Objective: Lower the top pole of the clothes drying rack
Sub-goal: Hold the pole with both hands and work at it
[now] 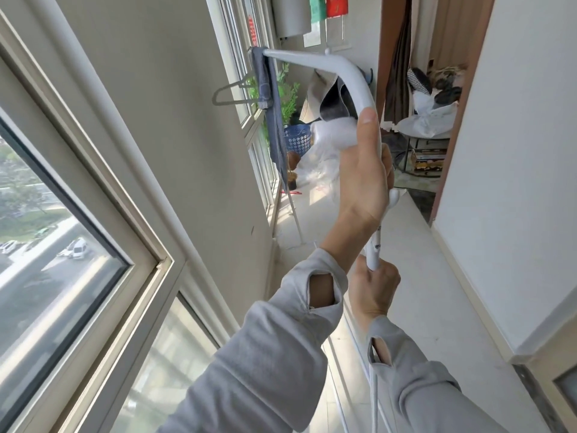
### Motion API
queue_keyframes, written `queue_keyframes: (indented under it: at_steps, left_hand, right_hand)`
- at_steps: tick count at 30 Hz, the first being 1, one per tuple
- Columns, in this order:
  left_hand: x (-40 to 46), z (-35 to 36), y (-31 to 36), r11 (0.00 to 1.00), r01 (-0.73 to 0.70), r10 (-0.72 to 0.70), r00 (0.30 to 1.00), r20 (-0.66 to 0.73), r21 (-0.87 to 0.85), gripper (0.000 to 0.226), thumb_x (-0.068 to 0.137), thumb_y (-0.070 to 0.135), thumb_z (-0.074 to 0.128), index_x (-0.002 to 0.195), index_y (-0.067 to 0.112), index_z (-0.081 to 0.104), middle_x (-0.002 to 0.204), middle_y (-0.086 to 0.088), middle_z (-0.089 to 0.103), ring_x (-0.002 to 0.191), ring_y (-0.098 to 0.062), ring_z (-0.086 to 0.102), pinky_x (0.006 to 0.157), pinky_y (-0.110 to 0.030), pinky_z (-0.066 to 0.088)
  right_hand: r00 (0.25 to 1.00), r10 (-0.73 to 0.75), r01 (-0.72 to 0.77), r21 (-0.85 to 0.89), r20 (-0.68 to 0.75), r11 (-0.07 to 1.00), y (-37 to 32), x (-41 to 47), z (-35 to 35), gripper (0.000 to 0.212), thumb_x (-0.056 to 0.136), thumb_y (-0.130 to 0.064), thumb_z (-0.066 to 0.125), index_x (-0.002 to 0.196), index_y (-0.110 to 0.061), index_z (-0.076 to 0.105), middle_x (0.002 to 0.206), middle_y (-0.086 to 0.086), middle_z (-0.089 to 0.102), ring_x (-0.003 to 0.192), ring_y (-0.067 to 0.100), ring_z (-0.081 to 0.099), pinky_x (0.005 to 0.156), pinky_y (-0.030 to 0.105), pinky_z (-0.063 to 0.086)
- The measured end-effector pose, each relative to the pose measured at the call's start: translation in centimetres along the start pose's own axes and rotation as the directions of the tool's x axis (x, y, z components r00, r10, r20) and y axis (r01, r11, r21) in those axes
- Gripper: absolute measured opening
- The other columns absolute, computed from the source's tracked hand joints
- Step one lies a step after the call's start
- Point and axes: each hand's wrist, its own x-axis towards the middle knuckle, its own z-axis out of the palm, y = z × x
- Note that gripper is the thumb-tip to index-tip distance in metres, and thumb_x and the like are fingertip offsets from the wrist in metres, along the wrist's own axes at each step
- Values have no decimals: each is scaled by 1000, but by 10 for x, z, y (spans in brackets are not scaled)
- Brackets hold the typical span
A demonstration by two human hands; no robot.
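The rack's white top pole (315,59) runs from the far window side toward me and bends down into a white upright tube (374,245). My left hand (365,173) is wrapped around the tube just below the bend, thumb pointing up. Lower down, my right hand (376,287) grips the same tube near a joint. A grey-blue cloth (271,104) hangs over the far end of the pole, with an empty grey hanger (232,93) beside it. The tube's lower part is hidden behind my sleeves.
Windows line the left wall, close to my left arm. At the far end of the balcony stand a blue perforated basket (296,137), a green plant (288,95) and white bags (324,157). A doorway on the right shows a table (421,132) piled with things. A white wall (515,151) stands right.
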Motion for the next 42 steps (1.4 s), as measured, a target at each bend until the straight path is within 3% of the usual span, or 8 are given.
queue_keyframes:
  at_steps: [5, 9, 13, 18, 27, 32, 36, 42]
  left_hand:
    - [26, -1, -8, 1000, 16, -16, 1000, -6, 10, 63, 86, 74, 32, 43, 29, 28, 43, 10, 27, 42, -11, 23, 49, -33, 21]
    - [49, -2, -13, 999, 29, -29, 999, -13, 36, 63, 93, 70, 33, 46, 28, 27, 44, 10, 27, 43, -13, 23, 47, -32, 23]
    - [72, -3, -19, 999, 35, -35, 999, -15, 17, 63, 97, 67, 31, 50, 27, 26, 44, 11, 25, 41, -11, 22, 42, -27, 22]
    - [95, -2, -27, 998, 63, -64, 997, -33, -14, 60, 101, 63, 30, 56, 24, 22, 48, 7, 20, 44, -13, 18, 41, -25, 19]
    - [135, -5, -41, 996, 84, -84, 995, -51, -2, 56, 100, 64, 29, 72, 18, 13, 50, 1, 18, 49, -16, 13, 43, -27, 16]
    - [151, -9, -45, 995, 103, -103, 993, -56, -5, 55, 100, 64, 28, 65, 22, 19, 49, 3, 19, 46, -14, 13, 43, -26, 16]
    - [164, -15, -51, 992, 124, -124, 991, -53, -17, 58, 100, 64, 29, 60, 22, 22, 49, 2, 19, 45, -14, 14, 43, -27, 17]
    - [189, -24, -57, 992, 124, -124, 992, -34, 4, 59, 98, 66, 28, 74, 16, 12, 52, -1, 16, 49, -16, 13, 47, -31, 13]
  right_hand:
    - [1000, -7, 7, 15, 17, 1000, 4, 20, 17, 37, 72, -20, 48, 41, -24, 27, 38, 2, 29, 41, 18, 23, 47, 35, 26]
    - [999, -42, 42, -15, 17, 999, 5, 42, 33, 33, 72, -18, 47, 45, -7, 31, 43, 23, 34, 46, 29, 25, 45, 47, 32]
    - [999, -24, 25, -25, 34, 999, 11, 61, 53, 33, 72, -20, 48, 46, -7, 34, 41, 16, 31, 44, 29, 25, 44, 42, 31]
    - [999, -23, 24, -41, 46, 999, 19, 82, 70, 34, 74, -18, 48, 51, 6, 43, 47, 29, 42, 48, 47, 41, 44, 49, 38]
    - [994, -64, 68, -43, 85, 997, 24, 115, 101, 32, 74, -20, 47, 47, -5, 37, 44, 16, 35, 46, 36, 35, 47, 38, 27]
    - [992, -82, 87, -47, 97, 995, 27, 127, 116, 30, 73, -19, 47, 47, -9, 34, 43, 8, 27, 46, 35, 32, 50, 33, 21]
    - [992, -69, 74, -51, 102, 996, 29, 133, 128, 30, 73, -18, 47, 47, -8, 33, 44, 10, 28, 45, 33, 29, 50, 32, 21]
    - [995, -52, 55, -39, 81, 998, 25, 147, 148, 32, 72, -16, 47, 47, 1, 36, 43, 17, 29, 46, 32, 26, 43, 34, 20]
